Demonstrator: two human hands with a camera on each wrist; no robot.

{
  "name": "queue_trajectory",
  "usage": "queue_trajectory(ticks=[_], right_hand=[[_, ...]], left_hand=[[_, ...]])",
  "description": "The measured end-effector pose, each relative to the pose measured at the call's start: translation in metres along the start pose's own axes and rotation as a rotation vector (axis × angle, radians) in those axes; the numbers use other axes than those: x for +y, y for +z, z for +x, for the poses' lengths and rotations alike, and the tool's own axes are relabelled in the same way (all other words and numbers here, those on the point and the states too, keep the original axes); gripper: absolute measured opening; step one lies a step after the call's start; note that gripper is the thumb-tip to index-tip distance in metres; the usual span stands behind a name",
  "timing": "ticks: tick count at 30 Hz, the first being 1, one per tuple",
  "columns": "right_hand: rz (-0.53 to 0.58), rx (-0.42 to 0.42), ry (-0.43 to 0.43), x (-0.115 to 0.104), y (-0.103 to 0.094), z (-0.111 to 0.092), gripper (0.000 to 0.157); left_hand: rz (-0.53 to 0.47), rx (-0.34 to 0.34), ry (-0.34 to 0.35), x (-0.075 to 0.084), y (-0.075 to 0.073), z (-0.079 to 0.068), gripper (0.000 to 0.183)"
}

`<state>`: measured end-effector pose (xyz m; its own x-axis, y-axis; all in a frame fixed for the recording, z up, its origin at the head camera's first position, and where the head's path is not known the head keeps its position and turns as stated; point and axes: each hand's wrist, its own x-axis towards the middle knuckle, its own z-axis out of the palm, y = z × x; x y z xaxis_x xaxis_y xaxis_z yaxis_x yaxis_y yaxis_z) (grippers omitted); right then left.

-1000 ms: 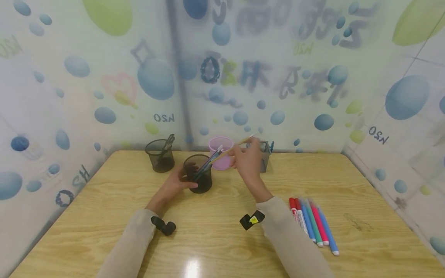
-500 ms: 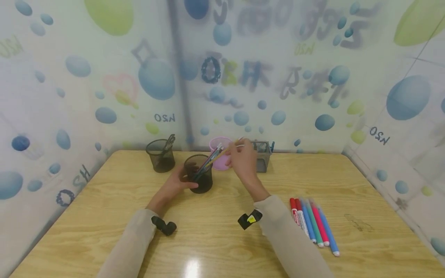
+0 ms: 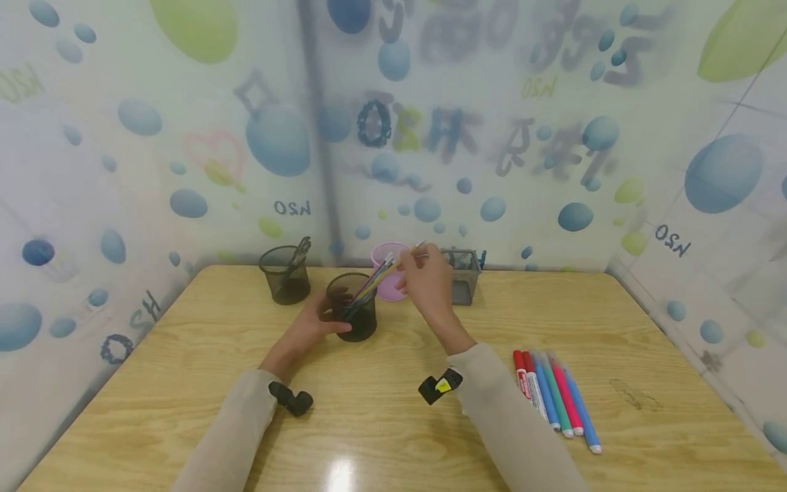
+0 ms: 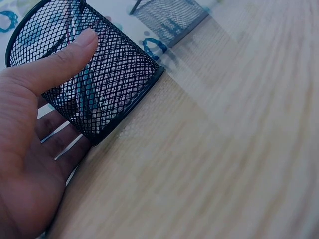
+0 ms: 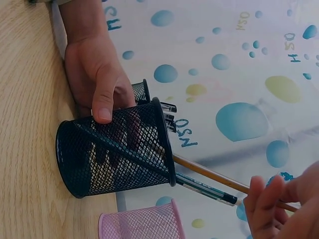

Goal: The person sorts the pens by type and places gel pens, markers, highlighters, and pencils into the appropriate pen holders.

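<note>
My left hand grips a black mesh pen cup, which stands upright on the table. In the left wrist view the thumb lies along the near side of the cup, with the other fingers behind it. My right hand pinches a yellow pencil near its upper end. This pencil slants down, its lower part inside the cup. Beside it a dark green pencil leans out over the rim. Other thin sticks in the cup overlap and are hard to tell apart.
A second black mesh cup holding pens stands at the back left. Behind my right hand are a pink mesh cup and a grey mesh holder. Several markers lie side by side on the right of the table.
My right hand has moved left and slightly down, bringing the yellow pencil closer and deeper into the cup. The left hand and the cup have stayed in place.
</note>
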<state>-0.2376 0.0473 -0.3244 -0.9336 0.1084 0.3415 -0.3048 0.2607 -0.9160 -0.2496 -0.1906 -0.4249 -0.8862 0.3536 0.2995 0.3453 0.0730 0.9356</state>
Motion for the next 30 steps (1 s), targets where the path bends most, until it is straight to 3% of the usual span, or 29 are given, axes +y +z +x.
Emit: queue_trajectory(ticks=[13,20,30], right_hand=[[-0.014,-0.020,0.027,0.003,0.006,0.002,0.021],[0.003,-0.034,0.050,0.008,0.013,0.000,0.020],[-0.035,-0.026,0.056,0.008,0.019,-0.001,0.019]], left_hand=[[0.016,-0.005,-0.011,0.003,0.000,0.000,0.071],[0.012,-0.002,-0.011,-0.020,-0.006,0.005,0.073],[0.023,-0.014,0.006,-0.023,-0.007,0.004,0.073]])
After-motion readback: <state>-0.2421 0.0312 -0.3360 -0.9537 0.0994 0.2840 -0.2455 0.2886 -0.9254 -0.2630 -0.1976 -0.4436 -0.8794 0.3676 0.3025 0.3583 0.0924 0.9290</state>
